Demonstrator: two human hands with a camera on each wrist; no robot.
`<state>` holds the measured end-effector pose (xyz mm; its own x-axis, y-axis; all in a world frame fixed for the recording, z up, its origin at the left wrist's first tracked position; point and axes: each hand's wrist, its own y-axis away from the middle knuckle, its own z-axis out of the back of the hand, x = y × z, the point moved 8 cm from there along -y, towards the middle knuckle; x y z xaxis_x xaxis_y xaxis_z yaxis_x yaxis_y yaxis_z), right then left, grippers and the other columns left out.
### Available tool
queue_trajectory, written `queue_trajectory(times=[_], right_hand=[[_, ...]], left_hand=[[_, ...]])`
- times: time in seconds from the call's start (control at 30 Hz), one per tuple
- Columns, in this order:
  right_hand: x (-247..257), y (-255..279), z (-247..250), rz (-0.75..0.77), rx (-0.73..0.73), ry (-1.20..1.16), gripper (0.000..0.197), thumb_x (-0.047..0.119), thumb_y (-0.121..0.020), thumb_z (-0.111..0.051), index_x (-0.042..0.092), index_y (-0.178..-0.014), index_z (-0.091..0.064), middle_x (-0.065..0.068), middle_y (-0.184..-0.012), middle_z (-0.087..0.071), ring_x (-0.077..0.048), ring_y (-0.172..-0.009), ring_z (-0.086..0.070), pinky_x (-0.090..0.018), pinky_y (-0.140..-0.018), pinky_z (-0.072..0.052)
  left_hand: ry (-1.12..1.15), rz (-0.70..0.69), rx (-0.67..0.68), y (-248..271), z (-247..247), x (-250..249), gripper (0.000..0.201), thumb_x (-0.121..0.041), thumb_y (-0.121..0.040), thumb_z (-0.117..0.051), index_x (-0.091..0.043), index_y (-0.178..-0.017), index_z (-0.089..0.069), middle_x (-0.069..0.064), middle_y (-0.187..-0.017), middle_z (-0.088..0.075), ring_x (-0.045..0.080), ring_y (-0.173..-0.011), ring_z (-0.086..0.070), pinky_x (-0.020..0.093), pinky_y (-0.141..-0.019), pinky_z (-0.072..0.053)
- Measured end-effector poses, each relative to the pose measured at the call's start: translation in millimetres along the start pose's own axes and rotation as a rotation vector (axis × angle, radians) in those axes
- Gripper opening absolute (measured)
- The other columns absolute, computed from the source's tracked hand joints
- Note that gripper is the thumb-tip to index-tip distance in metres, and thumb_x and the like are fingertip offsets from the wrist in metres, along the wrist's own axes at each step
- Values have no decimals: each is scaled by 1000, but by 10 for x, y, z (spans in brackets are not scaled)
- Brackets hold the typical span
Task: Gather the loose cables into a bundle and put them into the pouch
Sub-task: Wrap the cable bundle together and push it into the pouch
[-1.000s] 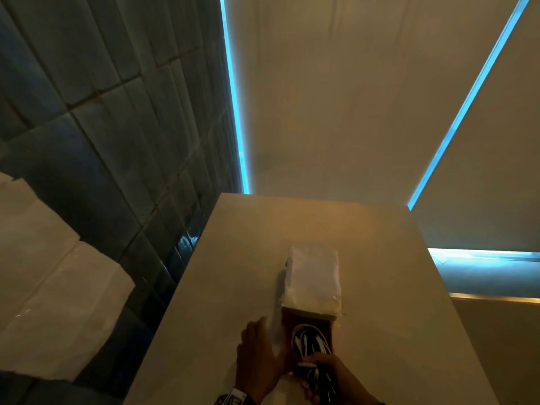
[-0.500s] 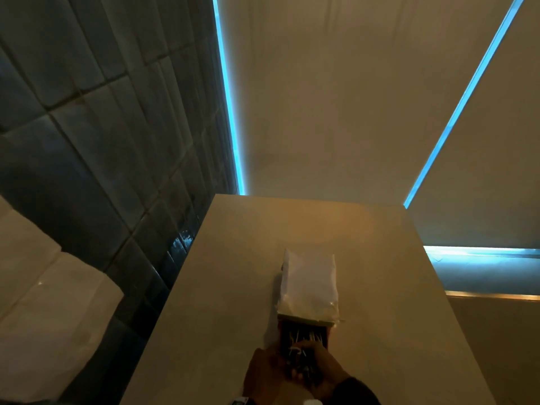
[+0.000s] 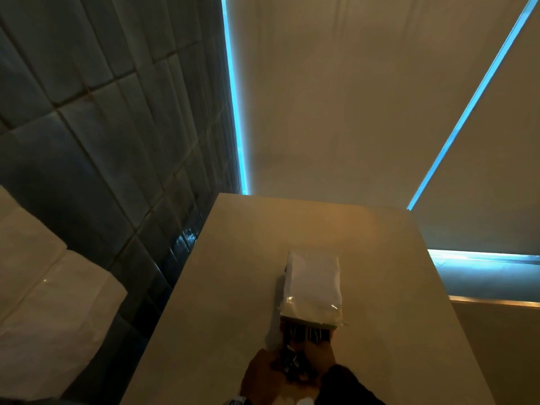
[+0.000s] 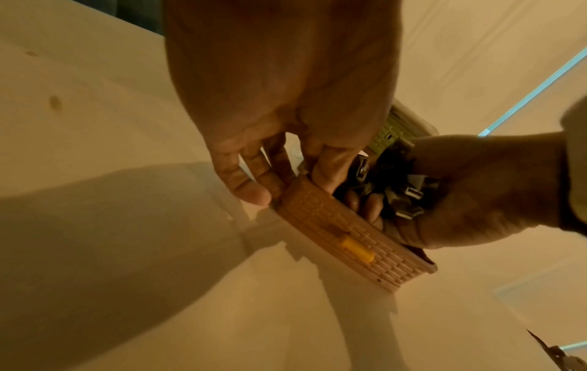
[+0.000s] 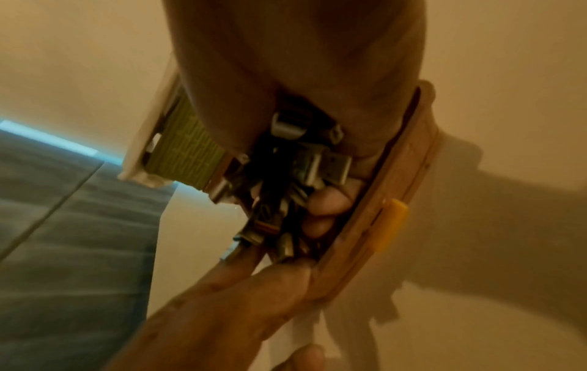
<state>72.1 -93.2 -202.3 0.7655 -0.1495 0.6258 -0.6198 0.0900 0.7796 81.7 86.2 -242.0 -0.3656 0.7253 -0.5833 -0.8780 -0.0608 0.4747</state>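
Cables [image 5: 286, 190]: dark bundle w/ many metal plug ends, sitting in the pouch [image 3: 311, 290] mouth, part in, part still sticking out toward the person. Soft, springy cords; likely light, but stiff plugs will snag on the rim and the coil wants to spread. Best held round the middle of the bundle, plugs kept together, not by single ends.

Right hand [image 4: 476, 190]: fingers curled round the bundle, closed grip, feeding it in.

Left hand [image 4: 286, 87]: thumb and fingers pinch the near flap [image 4: 349, 238] of the mouth, ribbed tan piece w/ yellow tab, holding it open. Opposite lip looks green, ribbed; dim light, so not sure of material.

Pouch: white, lies flat on table [image 3: 233, 287], mouth toward person. Slick-looking surface, prob. slides if pushed w/o the left-hand hold.
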Motion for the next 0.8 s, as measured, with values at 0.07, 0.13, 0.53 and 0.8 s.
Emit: queue_trajectory(times=[0.07, 0.13, 0.53, 0.8], right_hand=[[135, 145, -10, 56, -25, 162, 39, 22, -66, -79, 8, -99, -64, -17, -94, -71, -37, -86, -69, -51, -78, -57], [293, 308, -23, 127, -50, 346, 39, 29, -78, -75, 8, -108, -62, -12, -104, -67, -30, -94, -65, -36, -82, -54], [948, 837, 316, 423, -7, 859, 26, 19, -95, -48, 22, -112, -68, -8, -108, -67, -24, -102, -60, -24, -79, -42], [689, 684, 620, 363, -51, 854, 28, 1, -79, -58, 16, -56, -64, -7, -62, -66, -15, -53, -63, -22, -56, -55]], left_hand=[[-66, -62, 55, 229, 34, -295, 47, -59, -83, -48, -25, -114, -59, -2, -115, -60, 13, -101, -58, 24, -92, -46], [39, -44, 131, 341, -13, -267, 55, -73, -69, -49, -33, -104, -61, -9, -102, -61, 10, -87, -59, 33, -83, -52], [86, -196, -105, 831, 423, -688, 28, -56, -82, -60, -46, -106, -48, -21, -103, -61, 2, -89, -60, 15, -67, -43], [-2, -335, -60, 872, 443, -757, 25, -34, -92, -51, -28, -116, -54, -8, -109, -49, 9, -95, -57, 23, -76, -48]])
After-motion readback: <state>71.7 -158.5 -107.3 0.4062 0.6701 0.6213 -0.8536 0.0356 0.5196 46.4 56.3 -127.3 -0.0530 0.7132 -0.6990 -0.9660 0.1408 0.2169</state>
